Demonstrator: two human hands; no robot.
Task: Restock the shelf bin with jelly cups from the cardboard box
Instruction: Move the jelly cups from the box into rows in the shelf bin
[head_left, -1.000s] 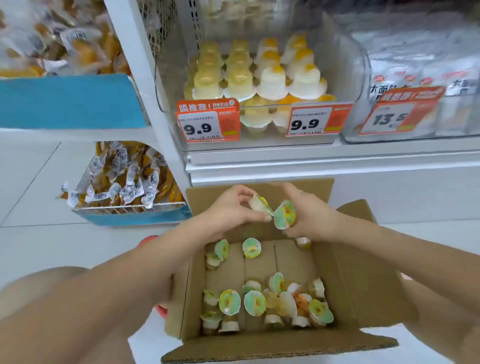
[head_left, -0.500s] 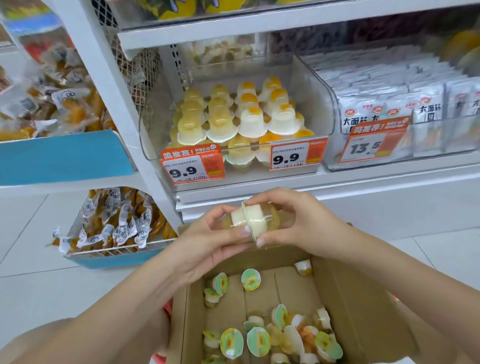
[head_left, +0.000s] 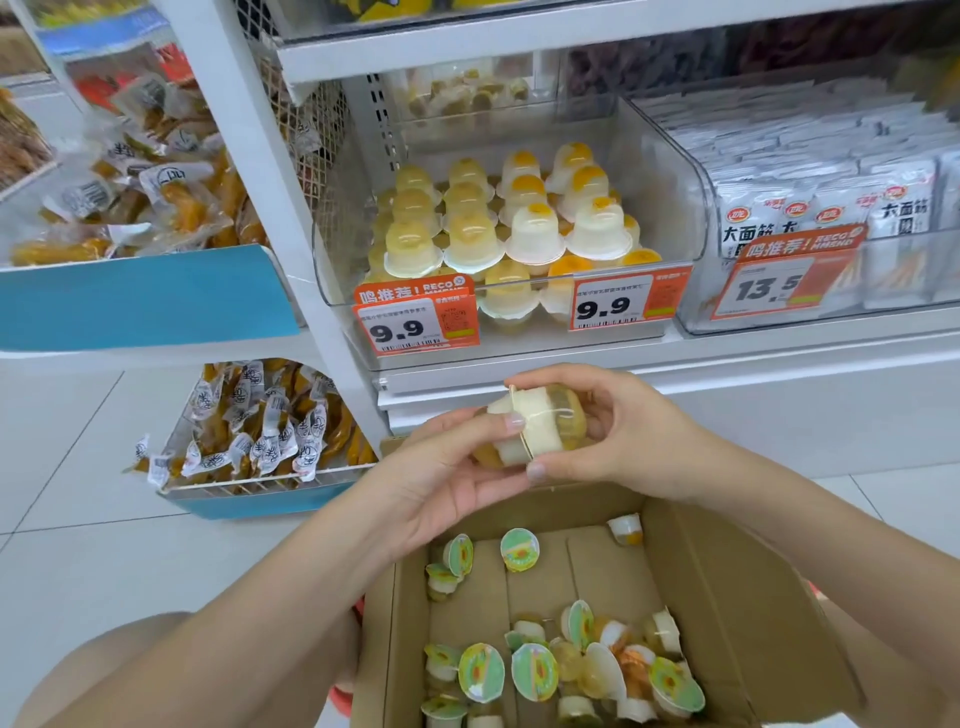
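Two jelly cups (head_left: 540, 434) are pressed together lid to lid between my hands, above the far edge of the cardboard box (head_left: 737, 613). My left hand (head_left: 447, 478) grips the left cup from below and my right hand (head_left: 618, 431) grips the right one. Several loose jelly cups (head_left: 535, 670) with green lids lie in the box. The clear shelf bin (head_left: 670, 171) above holds rows of upturned yellow and white jelly cups (head_left: 511, 213).
Two orange 9.9 price tags (head_left: 415, 319) hang on the bin's front. A second clear bin with white packets (head_left: 831, 208) stands to the right. Blue bins of bagged snacks (head_left: 260, 426) sit left, one low near the floor. White floor tiles surround the box.
Both hands lifted the two cups out of the box and brought them together lid to lid, rising toward the shelf. The view tilted upward, showing more of the shelf.
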